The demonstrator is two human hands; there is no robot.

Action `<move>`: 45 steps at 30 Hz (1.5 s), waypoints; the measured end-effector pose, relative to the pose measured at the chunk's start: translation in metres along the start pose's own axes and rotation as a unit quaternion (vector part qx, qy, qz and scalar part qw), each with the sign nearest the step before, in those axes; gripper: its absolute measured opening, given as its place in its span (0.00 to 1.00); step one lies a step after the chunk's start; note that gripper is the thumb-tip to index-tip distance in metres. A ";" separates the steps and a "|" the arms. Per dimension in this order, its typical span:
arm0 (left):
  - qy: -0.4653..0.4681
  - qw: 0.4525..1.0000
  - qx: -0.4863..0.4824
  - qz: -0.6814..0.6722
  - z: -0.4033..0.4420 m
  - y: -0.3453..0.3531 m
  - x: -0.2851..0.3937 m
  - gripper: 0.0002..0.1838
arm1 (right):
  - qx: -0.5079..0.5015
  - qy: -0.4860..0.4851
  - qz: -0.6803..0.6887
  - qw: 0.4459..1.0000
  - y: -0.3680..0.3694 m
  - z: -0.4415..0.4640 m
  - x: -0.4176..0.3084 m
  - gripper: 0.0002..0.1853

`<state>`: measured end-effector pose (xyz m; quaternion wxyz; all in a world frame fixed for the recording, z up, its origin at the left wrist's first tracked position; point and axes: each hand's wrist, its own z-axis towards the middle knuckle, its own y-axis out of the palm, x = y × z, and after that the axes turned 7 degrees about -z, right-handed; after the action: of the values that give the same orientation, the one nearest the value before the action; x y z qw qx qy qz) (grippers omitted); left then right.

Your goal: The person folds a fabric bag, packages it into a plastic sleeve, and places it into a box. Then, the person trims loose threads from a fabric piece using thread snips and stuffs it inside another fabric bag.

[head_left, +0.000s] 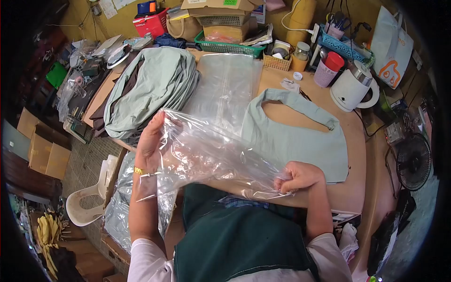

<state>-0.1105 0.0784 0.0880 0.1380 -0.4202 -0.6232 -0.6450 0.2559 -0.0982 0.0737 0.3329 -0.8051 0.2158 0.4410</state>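
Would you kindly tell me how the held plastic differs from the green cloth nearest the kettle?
The plastic is see-through and shiny; the green cloth is opaque and dull. The plastic hangs creased between the left hand and right hand, while the green cloth lies spread on the table.

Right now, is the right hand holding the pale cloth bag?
No, the right hand clutches clear plastic, while the pale cloth bag lies on the table.

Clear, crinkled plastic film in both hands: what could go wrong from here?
The film might tear if the left hand and right hand pull it hard. The gold-coloured wristband, close to the film's edge, could snag it. A low sweep might shift the pale green, loop-strapped fabric bag lying just beyond.
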 end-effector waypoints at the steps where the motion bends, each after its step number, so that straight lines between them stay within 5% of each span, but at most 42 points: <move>1: -0.001 1.000 0.002 0.000 -0.017 0.019 -0.002 0.14 | -0.002 0.000 0.002 1.000 0.004 0.005 0.011 0.09; 2: -0.004 1.000 -0.015 -0.022 -0.048 0.055 -0.006 0.15 | 0.175 -0.175 0.146 0.958 0.008 0.013 0.030 0.10; 3: -0.049 0.994 -0.093 0.021 -0.039 0.030 -0.011 0.15 | 0.337 -0.335 0.277 0.835 0.008 0.016 0.041 0.12; 4: -0.060 0.966 -0.184 0.173 -0.018 -0.009 -0.017 0.15 | 0.483 -0.282 0.483 0.675 0.005 0.015 0.042 0.18; 5: -0.019 0.894 -0.264 0.362 0.005 -0.049 -0.029 0.16 | 0.483 -0.281 0.483 0.675 0.001 0.013 0.045 0.18; 6: 0.064 0.837 -0.289 0.460 0.010 -0.050 -0.034 0.16 | 0.344 -0.338 0.542 0.688 -0.004 0.011 0.046 0.19; 7: 0.048 0.886 -0.253 0.386 0.013 -0.053 -0.031 0.12 | 0.197 -0.387 0.588 0.682 -0.006 0.011 0.045 0.20; 9: 0.013 0.959 -0.172 0.226 0.010 -0.036 -0.016 0.08 | 0.475 -0.145 0.563 0.661 0.015 0.015 0.036 0.19; 10: -0.011 1.000 -0.011 0.014 0.004 -0.002 -0.008 0.10 | 0.434 -0.166 0.490 0.738 0.016 0.011 0.035 0.18; 11: -0.012 0.996 0.010 -0.083 0.001 0.002 -0.005 0.17 | 0.388 -0.184 0.410 0.805 0.016 0.008 0.034 0.18; 13: -0.212 0.915 -0.257 -0.229 0.000 0.002 0.000 0.22 | 0.281 -0.216 0.234 0.905 0.014 0.002 0.033 0.19; 14: -0.188 0.920 -0.265 -0.218 -0.013 0.004 -0.006 0.27 | 0.251 -0.221 0.186 0.924 0.012 0.002 0.034 0.20; 15: -0.072 0.995 -0.067 0.008 -0.028 -0.001 -0.019 0.26 | 0.221 -0.228 0.137 0.938 0.010 0.002 0.036 0.20; 16: -0.037 0.952 -0.200 0.228 -0.026 -0.005 -0.026 0.24 | 0.358 -0.273 0.339 0.826 0.008 0.005 0.043 0.17; 18: -0.002 0.841 -0.323 0.434 -0.023 -0.002 -0.027 0.23 | 0.320 -0.350 0.573 0.668 0.005 0.007 0.055 0.09; 19: -0.099 0.822 -0.259 0.498 -0.022 0.005 -0.021 0.20 | 0.323 -0.352 0.571 0.667 0.010 0.005 0.056 0.09; 20: -0.194 0.788 -0.190 0.553 -0.021 0.010 -0.018 0.17 | 0.319 -0.266 0.525 0.742 0.019 0.003 0.054 0.08; 21: -0.062 0.900 -0.169 0.397 -0.012 -0.017 -0.026 0.14 | 0.266 -0.182 0.276 0.906 0.015 -0.001 0.049 0.06; 22: -0.048 0.958 -0.134 0.248 -0.010 -0.020 -0.020 0.14 | 0.197 -0.145 -0.030 0.969 0.012 -0.005 0.044 0.06; 24: 0.001 0.996 -0.057 0.068 -0.013 -0.004 -0.015 0.09 | 0.107 -0.120 0.042 0.986 0.014 -0.008 0.029 0.05; 25: 0.002 0.996 -0.058 0.069 -0.013 -0.007 -0.017 0.09 | 0.014 -0.092 0.115 0.989 0.016 -0.008 0.025 0.05; 27: -0.187 0.910 -0.261 -0.262 -0.014 -0.021 -0.026 0.10 | 0.092 -0.160 0.161 0.969 0.020 -0.005 0.048 0.07; 28: -0.137 0.973 -0.170 -0.076 -0.026 -0.029 -0.030 0.14 | 0.316 -0.233 0.344 0.853 0.021 0.001 0.058 0.09; 29: -0.104 0.977 -0.129 0.131 -0.039 -0.033 -0.035 0.16 | 0.506 -0.282 0.493 0.650 0.022 0.004 0.064 0.11; 30: -0.135 0.921 -0.266 0.249 -0.041 -0.013 -0.037 0.16 | 0.505 -0.282 0.493 0.650 0.018 0.003 0.063 0.11; 31: -0.162 0.831 -0.395 0.358 -0.040 0.004 -0.040 0.17 | 0.397 -0.360 0.532 0.656 0.011 0.000 0.061 0.13; 32: -0.162 0.830 -0.395 0.357 -0.040 0.004 -0.040 0.17 | 0.281 -0.429 0.561 0.650 0.008 -0.003 0.060 0.15; 33: -0.149 0.864 -0.314 0.365 -0.040 0.003 -0.040 0.16 | 0.281 -0.429 0.560 0.650 0.012 -0.003 0.062 0.15; 36: -0.063 0.944 -0.180 0.270 -0.022 -0.024 -0.027 0.16 | 0.210 -0.308 0.650 0.663 0.026 -0.003 0.053 0.12; 37: 0.011 0.978 -0.126 0.165 -0.018 -0.026 -0.021 0.16 | 0.187 -0.217 0.345 0.894 0.021 -0.011 0.031 0.11; 39: 0.022 0.991 -0.078 0.110 -0.029 -0.007 -0.018 0.19 | 0.133 -0.093 -0.014 0.987 0.021 -0.010 0.019 0.10; 41: 0.029 0.998 -0.032 0.054 -0.033 -0.003 -0.018 0.22 | 0.029 -0.027 0.040 0.998 0.027 -0.004 0.025 0.12; 42: 0.010 0.995 -0.087 0.037 -0.034 -0.014 -0.021 0.27 | 0.028 -0.027 0.040 0.998 0.028 -0.004 0.042 0.12; 44: -0.027 0.988 -0.129 0.081 -0.039 -0.017 -0.022 0.40 | 0.292 -0.279 0.267 0.875 0.028 -0.007 0.080 0.12; 45: -0.086 0.966 -0.230 0.084 -0.036 -0.021 -0.021 0.39 | 0.293 -0.280 0.268 0.874 0.030 -0.007 0.077 0.12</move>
<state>-0.1255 0.0416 0.0635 0.0371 -0.5451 -0.4305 -0.7184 0.2805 -0.1280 0.0000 0.4693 -0.4253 0.4403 0.6364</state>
